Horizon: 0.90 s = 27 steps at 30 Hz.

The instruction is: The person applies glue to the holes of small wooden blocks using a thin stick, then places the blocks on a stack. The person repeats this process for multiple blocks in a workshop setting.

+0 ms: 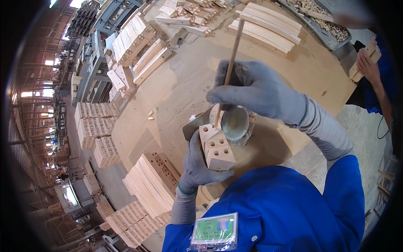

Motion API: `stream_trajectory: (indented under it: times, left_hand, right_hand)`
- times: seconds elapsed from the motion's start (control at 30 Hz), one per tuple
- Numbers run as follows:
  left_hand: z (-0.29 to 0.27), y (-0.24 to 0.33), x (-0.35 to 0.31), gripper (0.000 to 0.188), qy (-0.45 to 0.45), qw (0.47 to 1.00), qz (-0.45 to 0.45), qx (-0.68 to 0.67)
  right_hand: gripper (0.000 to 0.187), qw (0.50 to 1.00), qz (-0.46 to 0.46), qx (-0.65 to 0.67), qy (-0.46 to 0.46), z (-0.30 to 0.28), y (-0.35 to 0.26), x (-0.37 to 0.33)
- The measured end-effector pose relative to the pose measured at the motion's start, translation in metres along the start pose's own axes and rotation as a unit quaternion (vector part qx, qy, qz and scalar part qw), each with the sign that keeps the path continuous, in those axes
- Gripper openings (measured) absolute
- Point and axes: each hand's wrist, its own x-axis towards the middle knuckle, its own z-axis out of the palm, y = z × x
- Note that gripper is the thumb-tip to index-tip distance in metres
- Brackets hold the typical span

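Note:
My left hand [195, 167], in a grey glove, is closed round a bundle of pale wooden pieces [221, 157] whose end faces with drilled holes point up. Pinched in my gloved right hand [260, 90] is a thin wooden stick [236, 46]. The stick slants down, its lower tip at a hole in the farthest piece of the bundle. Just right of the bundle stands a round bowl [236, 124] with a whitish wet-looking content and a crusted outside. A flat dark plate [194, 127] shows beside the bundle, partly hidden by it.
Curved wooden slats [268, 27] lie at the far side of the table [176, 96]. More wooden parts [132, 40] are piled at the far left, with a stack [149, 182] near my left arm. Far right are a tray of dowels [336, 40] and another person's hand [367, 65] holding wood.

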Motion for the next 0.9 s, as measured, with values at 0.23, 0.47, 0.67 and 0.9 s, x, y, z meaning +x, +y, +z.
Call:
stream_trajectory:
  times: [0.23, 0.47, 0.67, 0.9]
  left_hand:
    - [0.002, -0.004, 0.000, 0.117, 0.005, 1.000, 0.004, -0.013]
    - [0.000, -0.003, -0.002, 0.119, 0.005, 1.000, -0.001, 0.009]
    - [-0.001, -0.002, 0.001, 0.119, 0.000, 1.000, 0.001, -0.021]
    - [-0.001, -0.002, 0.000, 0.119, -0.006, 1.000, -0.009, -0.022]
  right_hand:
    - [0.028, 1.000, 0.003, 0.002, 0.004, -0.001, -0.001, 0.001]
    - [0.028, 0.997, 0.041, 0.059, 0.024, -0.002, -0.014, 0.002]
    - [0.025, 0.997, 0.052, 0.061, -0.007, 0.010, 0.000, 0.009]
    - [0.024, 0.993, -0.081, -0.081, -0.006, 0.017, -0.013, 0.007]
